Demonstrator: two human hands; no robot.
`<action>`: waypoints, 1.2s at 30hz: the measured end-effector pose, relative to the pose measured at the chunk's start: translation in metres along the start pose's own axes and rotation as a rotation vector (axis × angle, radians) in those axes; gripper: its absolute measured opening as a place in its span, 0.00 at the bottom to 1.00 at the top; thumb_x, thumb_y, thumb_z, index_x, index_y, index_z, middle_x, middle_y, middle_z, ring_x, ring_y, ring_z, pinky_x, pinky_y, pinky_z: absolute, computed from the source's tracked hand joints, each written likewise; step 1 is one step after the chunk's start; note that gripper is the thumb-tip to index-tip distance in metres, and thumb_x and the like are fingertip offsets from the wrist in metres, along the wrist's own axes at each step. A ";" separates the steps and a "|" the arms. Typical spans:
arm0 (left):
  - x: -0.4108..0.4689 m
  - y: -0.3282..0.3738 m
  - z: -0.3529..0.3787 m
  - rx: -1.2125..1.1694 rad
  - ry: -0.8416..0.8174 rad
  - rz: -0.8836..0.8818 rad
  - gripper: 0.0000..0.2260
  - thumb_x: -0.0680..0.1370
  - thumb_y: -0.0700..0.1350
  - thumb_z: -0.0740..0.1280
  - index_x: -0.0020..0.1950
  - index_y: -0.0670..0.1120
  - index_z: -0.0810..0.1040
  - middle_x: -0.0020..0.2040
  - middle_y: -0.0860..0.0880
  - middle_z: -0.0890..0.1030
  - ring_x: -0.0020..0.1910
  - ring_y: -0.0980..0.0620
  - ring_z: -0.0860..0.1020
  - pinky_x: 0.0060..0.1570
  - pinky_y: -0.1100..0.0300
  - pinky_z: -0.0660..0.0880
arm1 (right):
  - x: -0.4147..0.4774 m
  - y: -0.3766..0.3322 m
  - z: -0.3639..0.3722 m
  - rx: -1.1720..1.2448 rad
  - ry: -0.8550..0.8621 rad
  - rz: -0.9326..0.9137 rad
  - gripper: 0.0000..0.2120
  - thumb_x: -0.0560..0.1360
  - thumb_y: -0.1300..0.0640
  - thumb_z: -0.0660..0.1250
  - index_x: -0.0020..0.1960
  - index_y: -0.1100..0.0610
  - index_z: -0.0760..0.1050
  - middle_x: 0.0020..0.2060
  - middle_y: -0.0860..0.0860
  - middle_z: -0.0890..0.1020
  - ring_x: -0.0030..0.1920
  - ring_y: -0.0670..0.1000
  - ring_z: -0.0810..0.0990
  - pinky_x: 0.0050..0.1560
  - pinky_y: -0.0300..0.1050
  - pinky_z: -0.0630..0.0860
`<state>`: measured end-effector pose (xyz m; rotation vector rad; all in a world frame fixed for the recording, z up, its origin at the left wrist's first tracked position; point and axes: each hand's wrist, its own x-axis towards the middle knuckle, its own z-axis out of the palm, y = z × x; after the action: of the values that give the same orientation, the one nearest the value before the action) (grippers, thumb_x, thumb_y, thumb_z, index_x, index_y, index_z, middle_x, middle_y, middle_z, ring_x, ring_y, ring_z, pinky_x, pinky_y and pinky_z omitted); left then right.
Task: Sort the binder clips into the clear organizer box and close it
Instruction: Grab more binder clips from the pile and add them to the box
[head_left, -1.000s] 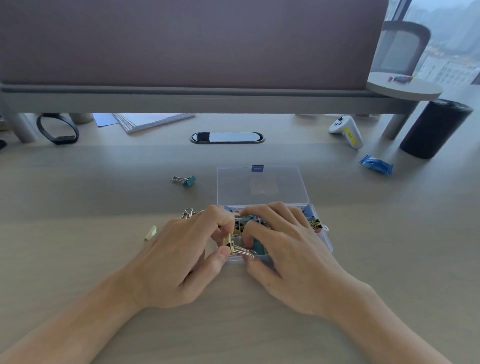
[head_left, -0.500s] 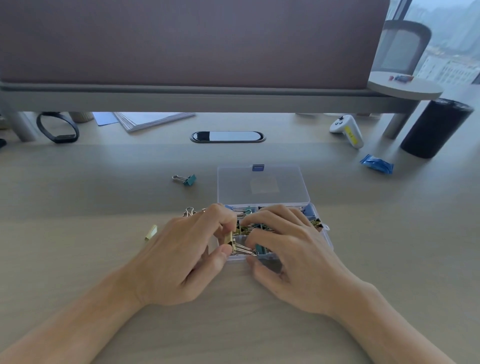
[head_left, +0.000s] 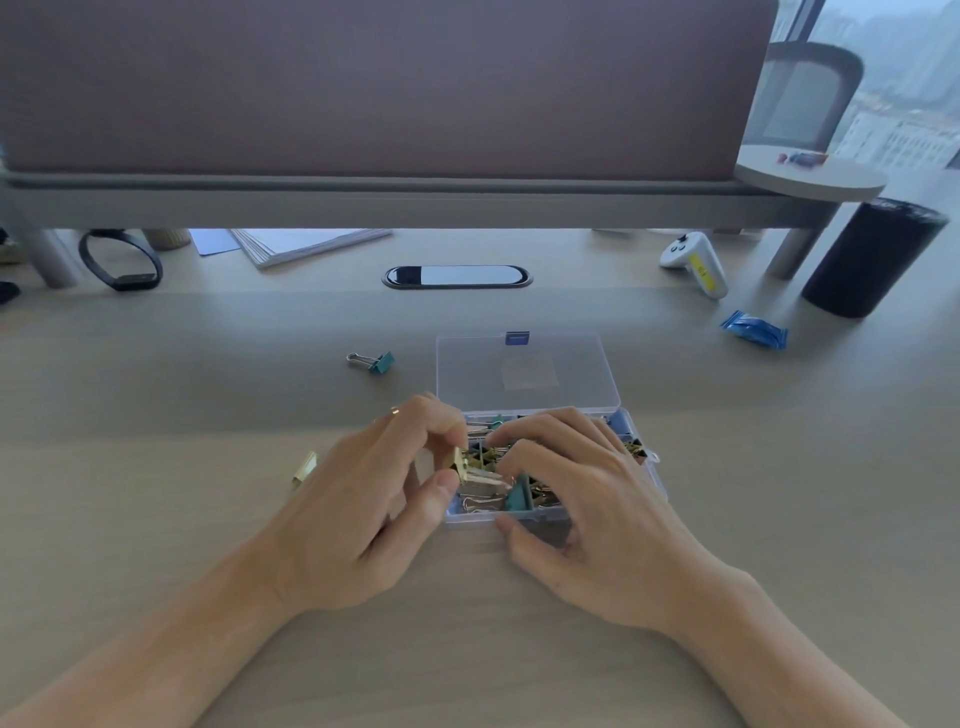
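Gold binder clip (head_left: 466, 464): pinched by its body between the thumb and forefinger of my left hand (head_left: 363, 512), with the fingers (head_left: 441, 428) closed narrow around it. Its wire handles point right, over the left front part of the organizer box (head_left: 655, 480). My right hand (head_left: 597, 514) arches over the box with fingers bent. The fingertips sit just beside the wire handles, but I cannot tell whether they grip anything. The right thumb lies on the surface (head_left: 208, 395) against the front wall of the box. Inside the box, gold clips fill the compartments and one teal clip (head_left: 517, 497) stands near the front wall. The clear lid (head_left: 524, 371) is open, lying flat behind the box. Two clips are outside the box: a teal binder clip (head_left: 378, 361) left of the lid, and a second gold clip (head_left: 305, 467) left of my left hand. Farther out are a blue wrapper (head_left: 754, 332), a white controller (head_left: 696, 262), a black cylinder (head_left: 872, 257), a paper stack (head_left: 306, 244) and a black wristband (head_left: 122, 260).
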<state>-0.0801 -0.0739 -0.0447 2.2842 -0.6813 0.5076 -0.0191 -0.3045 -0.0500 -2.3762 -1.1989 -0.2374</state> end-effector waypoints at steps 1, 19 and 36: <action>0.000 0.000 -0.001 0.024 0.023 -0.023 0.07 0.81 0.46 0.59 0.58 0.50 0.69 0.48 0.56 0.74 0.39 0.49 0.75 0.40 0.49 0.74 | 0.000 0.000 0.000 0.020 0.022 0.010 0.10 0.76 0.43 0.69 0.54 0.44 0.76 0.62 0.36 0.77 0.66 0.42 0.72 0.66 0.44 0.71; 0.001 -0.001 0.001 0.333 -0.120 0.017 0.06 0.77 0.49 0.70 0.53 0.51 0.81 0.52 0.56 0.79 0.52 0.54 0.77 0.52 0.54 0.76 | 0.000 0.010 0.007 0.107 0.141 -0.089 0.01 0.77 0.54 0.74 0.49 0.49 0.84 0.49 0.39 0.82 0.54 0.44 0.77 0.56 0.45 0.75; -0.003 -0.006 0.004 0.334 -0.031 0.108 0.04 0.77 0.48 0.73 0.45 0.48 0.84 0.51 0.54 0.82 0.52 0.52 0.79 0.53 0.55 0.76 | -0.004 0.012 0.007 0.035 0.135 -0.154 0.04 0.79 0.53 0.72 0.47 0.50 0.85 0.47 0.41 0.84 0.53 0.46 0.79 0.55 0.48 0.76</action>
<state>-0.0781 -0.0719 -0.0526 2.5796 -0.7869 0.6817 -0.0125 -0.3097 -0.0616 -2.2020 -1.3112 -0.4162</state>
